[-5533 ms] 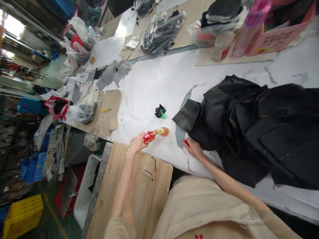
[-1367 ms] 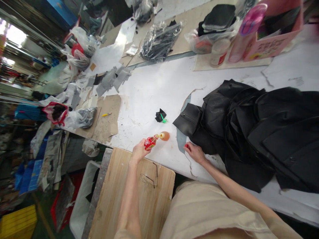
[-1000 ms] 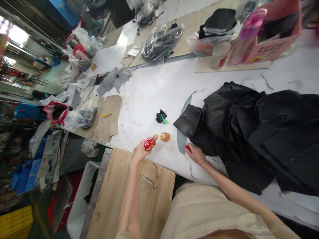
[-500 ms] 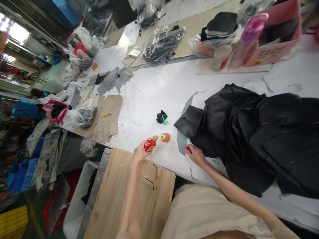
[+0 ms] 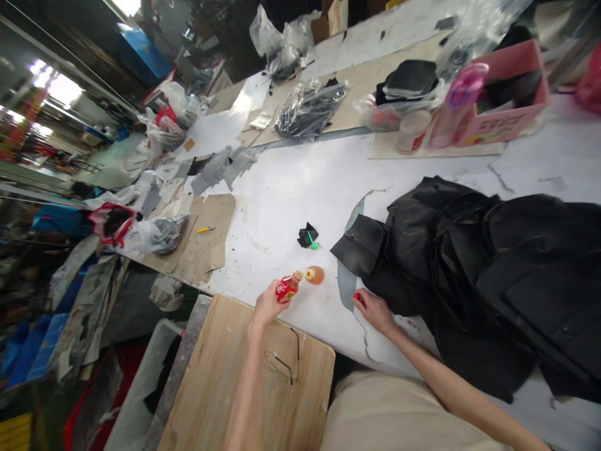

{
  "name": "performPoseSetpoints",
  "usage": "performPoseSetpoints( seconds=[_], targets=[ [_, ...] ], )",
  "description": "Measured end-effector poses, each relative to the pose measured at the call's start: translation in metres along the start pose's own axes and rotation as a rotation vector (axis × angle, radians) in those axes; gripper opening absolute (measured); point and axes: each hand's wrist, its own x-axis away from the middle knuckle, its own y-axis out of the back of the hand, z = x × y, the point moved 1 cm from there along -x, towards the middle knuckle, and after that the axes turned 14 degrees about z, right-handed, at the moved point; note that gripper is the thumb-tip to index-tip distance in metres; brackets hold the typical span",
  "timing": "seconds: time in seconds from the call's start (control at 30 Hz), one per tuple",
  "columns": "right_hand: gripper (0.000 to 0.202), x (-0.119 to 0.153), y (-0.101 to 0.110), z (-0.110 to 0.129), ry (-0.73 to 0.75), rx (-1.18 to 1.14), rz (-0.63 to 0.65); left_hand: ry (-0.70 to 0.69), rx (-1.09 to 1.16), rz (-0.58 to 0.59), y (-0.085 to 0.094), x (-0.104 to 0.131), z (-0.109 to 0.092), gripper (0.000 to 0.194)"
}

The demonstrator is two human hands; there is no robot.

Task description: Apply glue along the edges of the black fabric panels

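Observation:
My left hand (image 5: 267, 305) is closed around a bottle with a red label (image 5: 287, 288), tilted so that its mouth points right. That mouth is close to the opening of a small squat bottle of amber liquid (image 5: 315, 274) on the white-covered table; whether they touch I cannot tell. My right hand (image 5: 374, 309) rests near the table's edge, pinching a small red cap (image 5: 357, 298). A green applicator top (image 5: 312, 241) lies against black scraps (image 5: 305, 234) behind the amber bottle. Right of my right hand lies a heap of black leather-like pieces (image 5: 441, 232).
Eyeglasses (image 5: 284, 364) lie on a wooden board (image 5: 211, 376) in front. A yellow cutter (image 5: 205, 229) sits on cardboard to the left. At the back stand a pink box (image 5: 509, 119), a pink bottle (image 5: 457, 106), a clear jar (image 5: 413, 131) and a plastic bag of black pieces (image 5: 307, 111).
The whole view has shifted, so everything appears slightly lower. Both hands keep their holds, and the red-labelled bottle stays tilted at the amber bottle's opening.

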Motion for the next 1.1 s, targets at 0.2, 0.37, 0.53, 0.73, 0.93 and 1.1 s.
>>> performPoseSetpoints(
  seconds=[0.2, 0.37, 0.53, 0.73, 0.93, 1.1],
  targets=[
    [0.027, 0.0000, 0.0017, 0.0018, -0.012, -0.011, 0.013, 0.027, -0.006, 0.015, 0.0005, -0.0019, -0.0004, 0.042],
    [0.028, -0.0003, 0.0014, 0.0015, -0.025, -0.016, 0.029, -0.004, -0.016, 0.007, 0.0007, -0.0022, -0.0003, 0.043],
    [0.029, -0.0007, 0.0010, 0.0011, -0.027, -0.018, 0.044, -0.008, -0.029, -0.003, 0.0004, -0.0022, 0.0009, 0.043],
    [0.033, -0.0001, 0.0009, 0.0013, -0.046, -0.019, 0.065, -0.005, -0.043, -0.012, 0.0019, -0.0005, 0.0018, 0.043],
    [0.032, 0.0002, 0.0016, 0.0018, -0.066, -0.020, 0.085, -0.021, -0.032, 0.000, -0.0020, -0.0018, 0.0037, 0.042],
    [0.030, 0.0009, 0.0038, 0.0037, -0.059, -0.015, 0.091, -0.034, -0.017, -0.003, -0.0072, -0.0056, 0.0060, 0.043]
  ],
)
